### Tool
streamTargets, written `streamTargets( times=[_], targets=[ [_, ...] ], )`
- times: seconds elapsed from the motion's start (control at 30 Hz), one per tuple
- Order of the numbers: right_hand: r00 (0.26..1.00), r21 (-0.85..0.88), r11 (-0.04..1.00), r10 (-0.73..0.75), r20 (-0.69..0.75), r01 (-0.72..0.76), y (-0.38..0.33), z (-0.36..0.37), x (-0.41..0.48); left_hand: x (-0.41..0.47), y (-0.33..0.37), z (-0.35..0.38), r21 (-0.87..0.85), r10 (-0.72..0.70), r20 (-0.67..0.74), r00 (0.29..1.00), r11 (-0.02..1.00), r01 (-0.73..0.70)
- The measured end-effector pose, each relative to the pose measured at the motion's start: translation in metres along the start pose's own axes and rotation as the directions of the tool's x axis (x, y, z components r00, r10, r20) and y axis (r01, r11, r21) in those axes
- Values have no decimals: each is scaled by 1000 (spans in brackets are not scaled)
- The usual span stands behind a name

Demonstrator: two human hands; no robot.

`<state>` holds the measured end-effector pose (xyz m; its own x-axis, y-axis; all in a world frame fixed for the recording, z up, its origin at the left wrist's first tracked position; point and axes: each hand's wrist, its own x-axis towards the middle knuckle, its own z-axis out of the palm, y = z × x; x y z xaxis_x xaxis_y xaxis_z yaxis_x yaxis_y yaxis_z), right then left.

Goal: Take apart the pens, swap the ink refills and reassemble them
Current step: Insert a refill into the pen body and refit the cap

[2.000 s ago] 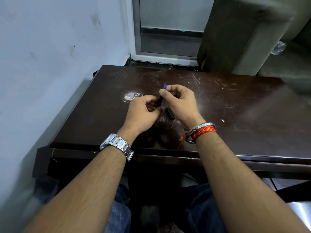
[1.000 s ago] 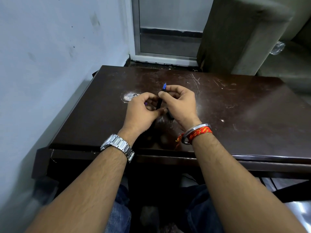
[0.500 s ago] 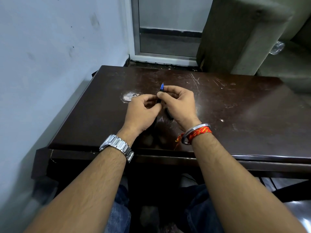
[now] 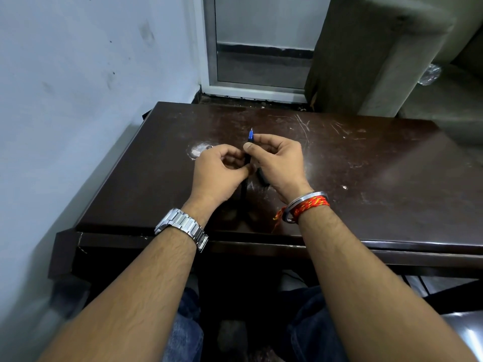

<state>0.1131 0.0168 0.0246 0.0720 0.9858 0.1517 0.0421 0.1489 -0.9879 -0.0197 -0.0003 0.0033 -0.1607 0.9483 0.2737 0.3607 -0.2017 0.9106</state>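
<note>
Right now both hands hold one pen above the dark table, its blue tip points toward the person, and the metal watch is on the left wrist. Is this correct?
Not quite. In the head view the pen's blue tip points away from the person, toward the far edge of the table. The rest holds: the left hand and right hand both hold the pen, and the metal watch is on the left wrist.

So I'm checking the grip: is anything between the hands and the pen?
Nothing visible. The right hand pinches the pen near its blue tip, and the left hand holds it lower down.
</note>
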Motion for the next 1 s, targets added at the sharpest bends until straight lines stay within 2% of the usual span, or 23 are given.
streamTargets(
  times=[0.1, 0.23, 0.3, 0.53, 0.63, 0.67, 0.73, 0.8, 0.9, 1.0],
  targets=[
    [1000, -5, 1000, 4, 0, -4, 1, 0, 1, 1, 0, 1, -33, -8, -13, 1000, 999, 7],
    [1000, -6, 1000, -6, 27, 6, 2, 1, 1, 0, -2, 2, -38, -41, 95, 995, 998, 44],
    [1000, -43, 999, -16, 19, 16, 3, 1, 1, -1, -2, 3, -36, -44, 106, 993, 998, 48],
    [1000, -72, 997, 9, 22, -8, 2, -1, 3, -1, 1, 0, 33, -8, 38, 999, 999, 7],
    [1000, -215, 977, -3, -17, -1, 4, -6, 2, 2, -3, 1, 73, -47, -8, 999, 996, 48],
    [998, -332, 943, -34, -45, 18, 5, -8, 3, 3, -5, 1, 81, -58, -37, 998, 995, 61],
    [996, -610, 791, -87, -28, 52, 7, -11, 2, 5, -7, 0, 98, -73, -80, 994, 992, 81],
    [999, -784, 620, 12, 35, 20, 10, -10, 1, 5, -8, -1, 109, -77, -90, 993, 990, 87],
    [987, -859, 511, 149, 56, -29, 15, -5, 0, 5, -7, 0, 113, -80, -75, 994, 990, 88],
    [990, -854, 519, 133, 36, -39, 16, -4, 1, 4, -6, 1, 105, -76, -38, 996, 991, 79]
  ],
)
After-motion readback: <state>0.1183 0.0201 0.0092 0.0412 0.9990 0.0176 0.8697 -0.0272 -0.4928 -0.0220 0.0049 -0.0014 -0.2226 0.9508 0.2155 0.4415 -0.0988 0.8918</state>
